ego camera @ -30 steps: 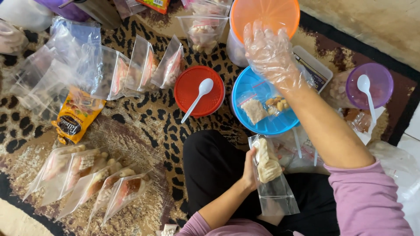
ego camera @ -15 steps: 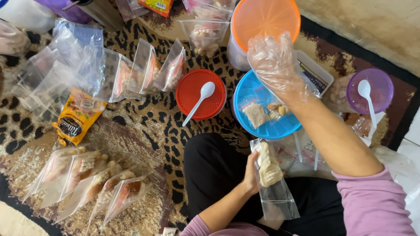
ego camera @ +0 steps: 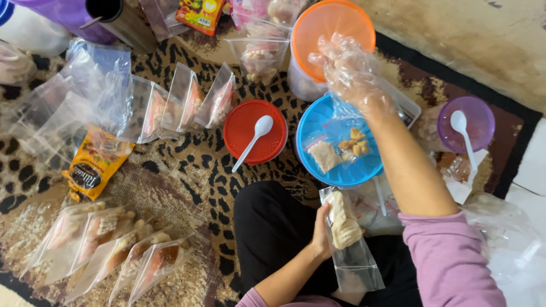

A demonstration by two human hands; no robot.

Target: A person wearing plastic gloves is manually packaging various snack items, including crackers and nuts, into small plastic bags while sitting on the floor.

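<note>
1. Holding a clear zip bag (ego camera: 348, 239) over our lap, we have our left hand (ego camera: 322, 232) closed around its left edge, about level with the pale crackers (ego camera: 343, 220) inside it. The bag sits just below the blue lid (ego camera: 318, 122) and above our black trousers (ego camera: 273, 227).
2. Our right hand (ego camera: 350, 71), covered by a loose clear plastic glove, is raised over the orange-lidded tub (ego camera: 333, 31) with its fingers spread and slack; it grips nothing that we can see.
3. We judge the bag to be light and limp: thin film that will buckle and slide under the glove, with all its weight in the cracker clump in the upper half.
4. The crackers look brittle, so a squeeze across the clump would likely crush them. The safer hold, in our view, is on the film beside or above the clump, near the zip edge.
5. The bag's long axis runs roughly up and down in the head view, leaning slightly. Which end is the mouth we cannot tell for certain.
6. Two small filled packets (ego camera: 340, 150) lie on the blue lid, and a white spoon (ego camera: 253, 139) lies across the red lid (ego camera: 255, 132) beside it, all on the leopard-print rug (ego camera: 187, 176).
</note>
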